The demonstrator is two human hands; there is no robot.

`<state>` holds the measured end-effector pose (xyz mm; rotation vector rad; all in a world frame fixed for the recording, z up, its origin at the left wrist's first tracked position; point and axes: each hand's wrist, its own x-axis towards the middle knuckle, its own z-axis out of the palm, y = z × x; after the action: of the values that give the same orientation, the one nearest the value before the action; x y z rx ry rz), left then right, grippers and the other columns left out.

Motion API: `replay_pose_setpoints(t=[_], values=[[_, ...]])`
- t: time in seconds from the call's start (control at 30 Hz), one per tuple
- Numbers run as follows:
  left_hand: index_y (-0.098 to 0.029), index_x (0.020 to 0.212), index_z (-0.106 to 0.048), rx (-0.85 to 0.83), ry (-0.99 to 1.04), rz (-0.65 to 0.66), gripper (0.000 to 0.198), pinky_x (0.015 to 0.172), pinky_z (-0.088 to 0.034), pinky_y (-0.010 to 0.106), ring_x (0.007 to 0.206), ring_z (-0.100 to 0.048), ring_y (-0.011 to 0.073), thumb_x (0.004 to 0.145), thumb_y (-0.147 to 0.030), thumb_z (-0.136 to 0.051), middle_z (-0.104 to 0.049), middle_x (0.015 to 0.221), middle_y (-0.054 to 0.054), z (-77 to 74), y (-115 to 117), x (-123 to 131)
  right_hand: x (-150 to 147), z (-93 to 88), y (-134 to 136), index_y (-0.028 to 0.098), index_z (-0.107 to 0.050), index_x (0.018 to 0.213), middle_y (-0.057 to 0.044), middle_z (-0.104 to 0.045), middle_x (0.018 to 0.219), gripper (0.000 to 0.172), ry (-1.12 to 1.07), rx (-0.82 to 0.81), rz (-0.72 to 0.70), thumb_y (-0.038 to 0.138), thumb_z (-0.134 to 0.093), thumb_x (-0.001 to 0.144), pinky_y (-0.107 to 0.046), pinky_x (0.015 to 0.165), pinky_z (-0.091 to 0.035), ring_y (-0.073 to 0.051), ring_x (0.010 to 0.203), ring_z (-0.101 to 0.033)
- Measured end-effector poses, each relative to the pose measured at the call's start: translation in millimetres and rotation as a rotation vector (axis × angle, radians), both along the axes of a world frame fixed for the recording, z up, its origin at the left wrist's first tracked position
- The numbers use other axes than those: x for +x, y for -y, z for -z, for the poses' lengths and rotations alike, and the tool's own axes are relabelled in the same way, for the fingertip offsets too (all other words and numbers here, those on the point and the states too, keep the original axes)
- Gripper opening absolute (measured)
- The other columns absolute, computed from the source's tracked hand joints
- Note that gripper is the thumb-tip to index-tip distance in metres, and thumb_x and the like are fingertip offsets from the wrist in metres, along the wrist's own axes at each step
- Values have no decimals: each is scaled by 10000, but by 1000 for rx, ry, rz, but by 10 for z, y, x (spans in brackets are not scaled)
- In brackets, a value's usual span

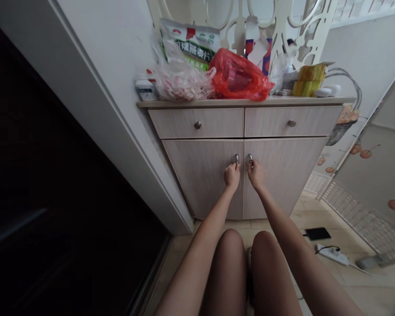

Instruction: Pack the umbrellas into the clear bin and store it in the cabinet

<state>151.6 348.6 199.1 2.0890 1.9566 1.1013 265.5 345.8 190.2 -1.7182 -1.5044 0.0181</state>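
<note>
Pale wood-grain finish on the left door (197,180) and right door (283,171), both set in the lower front of the cabinet (316,101). Both look shut, with just a thin seam where their inner edges meet. Metal left handle (237,156) and right handle (249,156) are mounted near the upper inner corners, one each side of the seam. Left handle is gripped at its lower end by the left hand (232,175), fingers curled; right handle is gripped likewise by the right hand (256,174). Status, as judged: reach and grip are done on both sides; door travel is at zero, neither panel swung out yet. Left drawer (217,124) and right drawer (266,124) above are closed too. Room: knees (232,241) are placed between the forearms, near the doors' bottom edges, so outward clearance is judged tight. Left door's outer edge is hemmed in by the white door frame (145,166); more floor is left off the lower right corner, where a phone (318,233) and power strip (332,254) are laid well apart from the door. On top, the front edge is crowded: a red bag (238,77) is set mid-span, a clear bag (181,81) toward the left end, a yellow pack (307,81) toward the right end.
</note>
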Motion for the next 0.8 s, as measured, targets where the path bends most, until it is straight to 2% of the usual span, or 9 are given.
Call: replay_pose_setpoints(t=[0.23,0.4,0.8], values=[[-123,1023,-715,-35,-8,10,326,729,-396,271,890,-656,211,1009,-288,-435,-717,1016,163,-47,-49,17,-4,-85,-45,160,-649,1186,-129,-684,1084,343,8,-92,16,330,-408,1010,-293,793,-430,-208,905,-634],[-128,1013,-715,-49,-20,34,319,727,-395,272,889,-658,211,1009,-258,-424,-718,1030,163,-63,-110,5,-24,-113,-75,167,-653,1192,-137,-687,1090,359,17,-94,42,347,-398,1015,-306,773,-440,-215,896,-643],[-133,1069,-699,-32,11,60,334,742,-404,254,896,-661,193,1021,-261,-395,-721,1052,146,10,-194,7,-30,-114,-110,176,-633,1222,-139,-692,1098,363,0,-115,29,336,-377,1018,-322,799,-451,-227,922,-659]])
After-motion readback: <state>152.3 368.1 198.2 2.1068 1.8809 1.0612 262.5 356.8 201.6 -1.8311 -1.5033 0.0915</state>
